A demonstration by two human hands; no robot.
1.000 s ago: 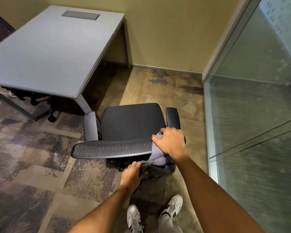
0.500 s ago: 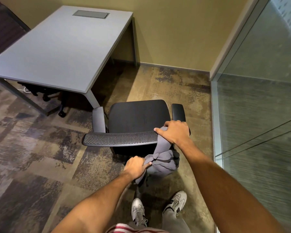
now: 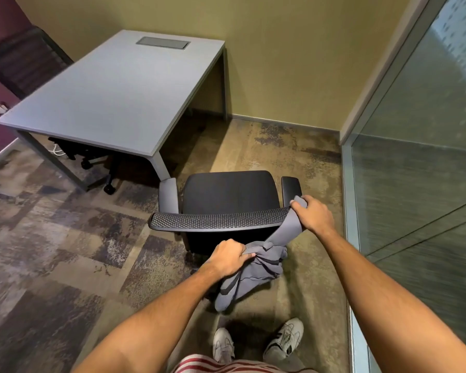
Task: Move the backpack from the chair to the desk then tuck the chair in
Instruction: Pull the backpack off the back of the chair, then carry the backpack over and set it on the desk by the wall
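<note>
A soft grey backpack point(image 3: 256, 273) hangs behind the black office chair point(image 3: 228, 195), off the right end of its mesh backrest point(image 3: 215, 219). My right hand point(image 3: 311, 214) grips the backpack's grey strap at the top right corner of the backrest. My left hand point(image 3: 230, 257) is closed on the bunched fabric lower down, behind the chair. The chair seat is bare and faces the grey desk point(image 3: 113, 95), which stands to the upper left with a bare top. The chair sits just off the desk's near right corner.
A glass partition point(image 3: 414, 184) runs along the right, close to the chair. A second chair's wheeled base point(image 3: 92, 160) sits under the desk. A yellow wall point(image 3: 280, 63) closes the back. My white shoes point(image 3: 253, 343) stand on patterned carpet behind the chair.
My left hand has pulled the bunched backpack up and away from the chair back, and more strap shows under my right hand. The view has drawn back and tilted up.
</note>
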